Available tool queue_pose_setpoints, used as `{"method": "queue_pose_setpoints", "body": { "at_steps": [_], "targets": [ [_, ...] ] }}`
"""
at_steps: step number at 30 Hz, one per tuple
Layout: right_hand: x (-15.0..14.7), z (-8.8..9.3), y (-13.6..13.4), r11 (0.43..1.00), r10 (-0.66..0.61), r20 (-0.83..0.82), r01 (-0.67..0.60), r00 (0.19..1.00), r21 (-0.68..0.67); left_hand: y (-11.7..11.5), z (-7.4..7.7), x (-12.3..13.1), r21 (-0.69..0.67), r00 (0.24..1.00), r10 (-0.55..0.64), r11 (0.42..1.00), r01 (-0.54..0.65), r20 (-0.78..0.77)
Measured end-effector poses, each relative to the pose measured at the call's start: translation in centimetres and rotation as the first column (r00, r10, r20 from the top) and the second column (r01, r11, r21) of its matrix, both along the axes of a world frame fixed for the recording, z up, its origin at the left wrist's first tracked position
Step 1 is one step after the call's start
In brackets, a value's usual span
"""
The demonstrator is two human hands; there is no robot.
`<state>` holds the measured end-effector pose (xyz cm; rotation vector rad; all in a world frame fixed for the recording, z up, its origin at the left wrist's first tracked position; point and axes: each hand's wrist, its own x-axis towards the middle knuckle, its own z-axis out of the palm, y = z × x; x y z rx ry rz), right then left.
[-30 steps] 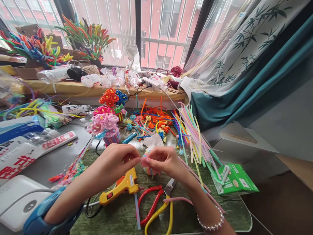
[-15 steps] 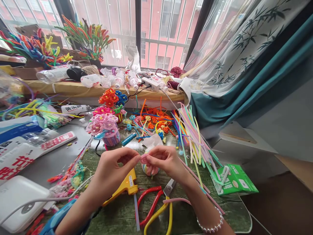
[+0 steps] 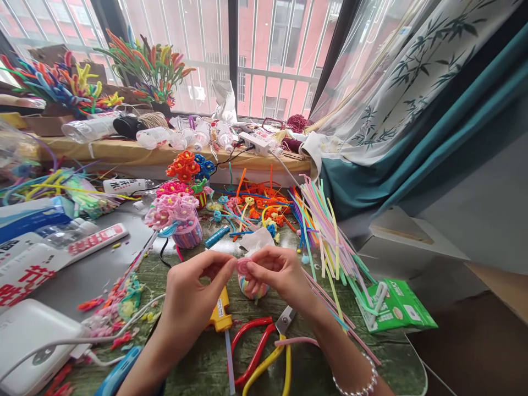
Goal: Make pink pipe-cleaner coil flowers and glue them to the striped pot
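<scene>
A small pink coil of pipe cleaner (image 3: pixel 243 266) is pinched between the fingertips of my right hand (image 3: pixel 286 278). From the other side, the thumb and forefinger of my left hand (image 3: pixel 192 294) close on its edge. Directly behind and below the coil stands a small striped pastel pot (image 3: pixel 253 289), partly covered by my right fingers. A yellow glue gun (image 3: pixel 221 313) lies under my left hand, its clear glue stick pointing toward me. Scissors with red and yellow handles (image 3: pixel 264 352) rest between my forearms. A loose pink pipe cleaner (image 3: pixel 297 341) lies across them.
Pots of pipe-cleaner flowers (image 3: pixel 175 209) stand behind my left hand. A bundle of pastel pipe cleaners (image 3: pixel 325 225) and a green packet (image 3: pixel 398 308) lie to the right. Scraps, a white power bank (image 3: pixel 37 346) and bottles fill the left. The windowsill (image 3: pixel 136 157) holds more bottles.
My left forearm has shifted slightly right and steeper, covering more of the glue gun. The pink coil has turned a little to show its flat face; both hands still hold it.
</scene>
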<state>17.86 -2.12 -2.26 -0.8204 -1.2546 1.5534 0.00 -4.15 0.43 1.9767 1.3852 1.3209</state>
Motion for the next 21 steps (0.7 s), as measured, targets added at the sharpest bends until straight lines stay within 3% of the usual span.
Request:
{"method": "queue_pose_setpoints", "body": {
  "at_steps": [3, 6, 9, 16, 21],
  "targets": [
    [-0.2, -0.1, 0.0, 1.0, -0.028, -0.014, 0.028, 1.0, 0.009, -0.4, -0.1, 0.4, 0.166, 0.996, 0.055, 0.985, -0.042, -0.07],
    [-0.3, -0.1, 0.0, 0.999, -0.044, -0.022, 0.045, 0.999, 0.011, -0.7, -0.4, 0.8, 0.351, 0.976, 0.13, 0.934, -0.062, -0.173],
    [-0.3, 0.0, 0.0, 0.998, -0.053, -0.025, 0.053, 0.998, 0.024, -0.9, -0.8, 0.9, 0.447, 0.951, 0.168, 0.894, -0.037, -0.258],
    [-0.3, -0.1, 0.1, 1.0, -0.021, -0.068, 0.02, 0.997, -0.016, -1.0, -1.7, 1.0, 0.422, 0.951, 0.161, 0.906, -0.036, -0.265],
    [-0.3, -0.1, 0.2, 0.999, 0.012, -0.071, -0.015, 0.997, -0.049, -1.1, -1.5, 1.0, 0.367, 0.966, 0.126, 0.93, -0.036, -0.225]
  ]
}}
